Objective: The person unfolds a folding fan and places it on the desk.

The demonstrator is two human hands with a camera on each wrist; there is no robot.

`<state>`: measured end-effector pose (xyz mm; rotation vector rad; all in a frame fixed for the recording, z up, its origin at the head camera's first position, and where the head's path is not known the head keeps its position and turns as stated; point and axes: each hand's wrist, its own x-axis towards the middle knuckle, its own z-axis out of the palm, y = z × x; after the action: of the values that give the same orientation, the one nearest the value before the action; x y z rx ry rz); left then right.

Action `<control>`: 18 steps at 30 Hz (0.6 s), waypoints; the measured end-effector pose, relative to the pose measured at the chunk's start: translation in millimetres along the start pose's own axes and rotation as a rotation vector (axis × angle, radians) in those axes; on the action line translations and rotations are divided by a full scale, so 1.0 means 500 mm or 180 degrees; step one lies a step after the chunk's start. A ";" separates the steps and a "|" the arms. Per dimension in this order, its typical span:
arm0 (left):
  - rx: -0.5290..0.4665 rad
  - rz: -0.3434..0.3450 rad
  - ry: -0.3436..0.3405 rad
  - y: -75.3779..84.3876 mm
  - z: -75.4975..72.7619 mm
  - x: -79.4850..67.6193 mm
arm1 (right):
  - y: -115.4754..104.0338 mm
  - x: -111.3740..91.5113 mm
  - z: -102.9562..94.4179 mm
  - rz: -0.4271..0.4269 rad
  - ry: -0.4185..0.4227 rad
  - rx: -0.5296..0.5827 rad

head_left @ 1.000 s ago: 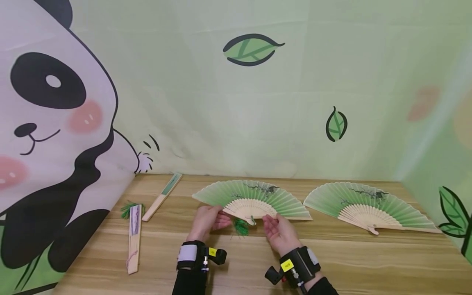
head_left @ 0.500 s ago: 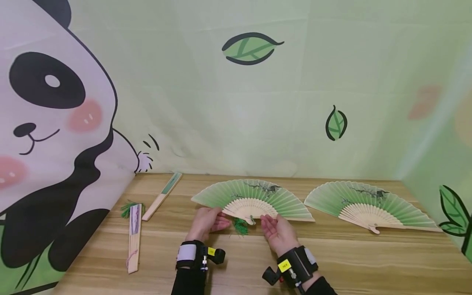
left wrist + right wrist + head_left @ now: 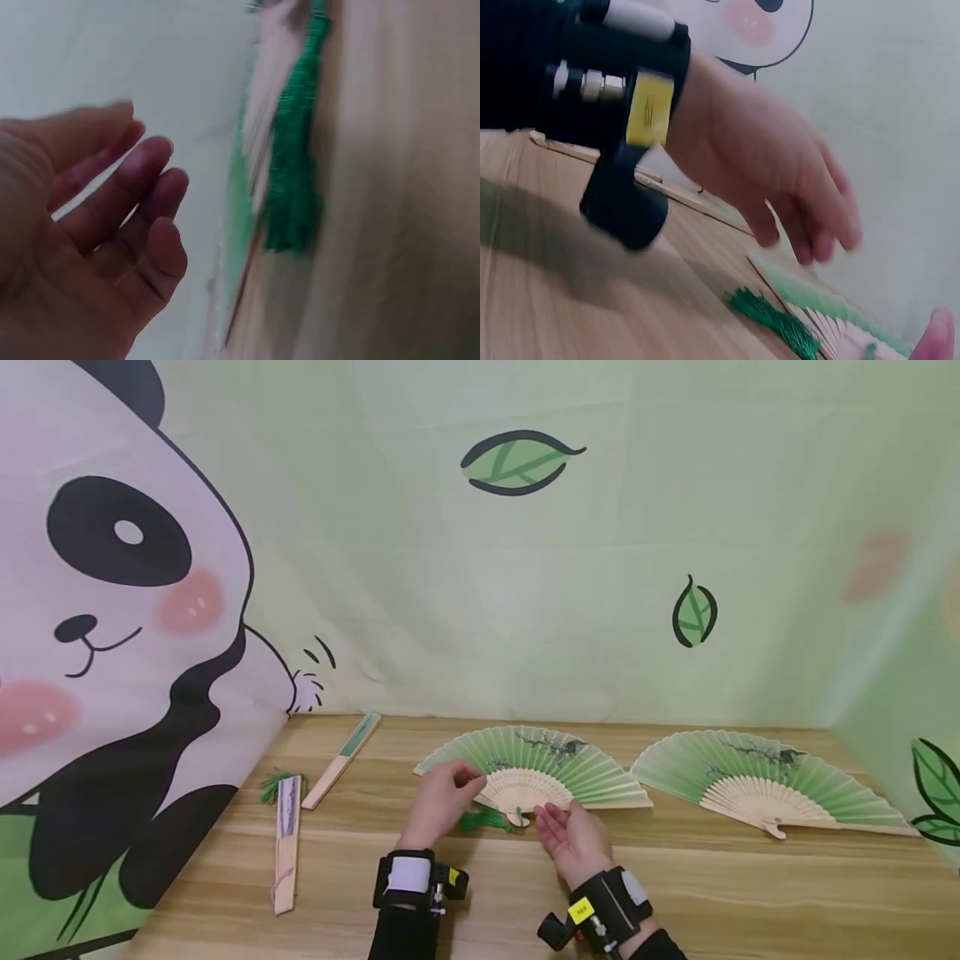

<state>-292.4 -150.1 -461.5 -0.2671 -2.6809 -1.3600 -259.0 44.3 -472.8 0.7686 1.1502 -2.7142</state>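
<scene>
A green folding fan (image 3: 536,750) with pale wooden ribs lies spread at the back of the table. Its green tassel (image 3: 483,820) trails left from the pivot. My left hand (image 3: 444,802) hovers over the fan's lower left edge, fingers loosely bent and holding nothing; the left wrist view shows a gap between this hand (image 3: 97,202) and the tassel (image 3: 296,150). At the lower right edge of the ribs, my right hand (image 3: 579,845) lies palm up, fingers relaxed, its fingertips right at the edge. A matching spread fan (image 3: 765,768) lies to the right.
Two folded fans lie at the left: one with a purple panel (image 3: 287,843), one with a green panel (image 3: 341,762) angled toward the back. A printed panda backdrop (image 3: 525,610) rises behind the wooden table (image 3: 712,893).
My left hand has lifted off the fan's left edge. The tassel has swung out leftward from below the pivot. My right hand has stayed by the fan, and the head view has shifted slightly.
</scene>
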 end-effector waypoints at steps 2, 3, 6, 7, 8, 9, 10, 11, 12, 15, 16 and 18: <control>0.0186 0.0155 -0.0110 0.000 0.011 0.001 | 0.001 -0.006 0.001 0.0003 0.0016 0.0043; 0.0220 0.0168 -0.0166 0.000 0.015 0.000 | 0.001 -0.010 0.002 0.0025 0.0029 0.0074; 0.0285 0.0180 -0.0213 -0.005 0.023 -0.004 | 0.001 -0.023 0.009 0.0105 0.0025 0.0170; 0.0286 0.0183 -0.0207 -0.006 0.024 -0.005 | 0.001 -0.027 0.011 0.0124 0.0022 0.0205; 0.0284 0.0177 -0.0202 -0.008 0.024 -0.005 | 0.000 -0.030 0.013 0.0145 0.0012 0.0231; 0.0288 0.0177 -0.0194 -0.009 0.023 -0.006 | -0.001 -0.033 0.015 0.0164 -0.0003 0.0247; 0.0289 0.0174 -0.0188 -0.009 0.022 -0.007 | -0.003 -0.036 0.016 0.0168 -0.0020 0.0261; 0.0293 0.0165 -0.0190 -0.009 0.020 -0.007 | -0.004 -0.039 0.017 0.0163 -0.0027 0.0269; 0.0304 0.0155 -0.0186 -0.008 0.019 -0.007 | -0.007 -0.041 0.019 0.0157 -0.0032 0.0265; 0.0358 0.0121 -0.0169 -0.002 0.015 -0.006 | -0.016 -0.050 0.021 0.0139 -0.0067 0.0212; 0.0369 0.0111 -0.0170 0.000 0.015 -0.004 | -0.020 -0.051 0.021 0.0131 -0.0066 0.0190; 0.0388 0.0104 -0.0181 0.004 0.018 0.000 | -0.029 -0.055 0.019 0.0111 -0.0066 0.0135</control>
<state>-292.1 -141.7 -465.1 -0.3400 -2.7795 -1.1918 -243.0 45.2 -444.7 0.7568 1.0683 -2.7196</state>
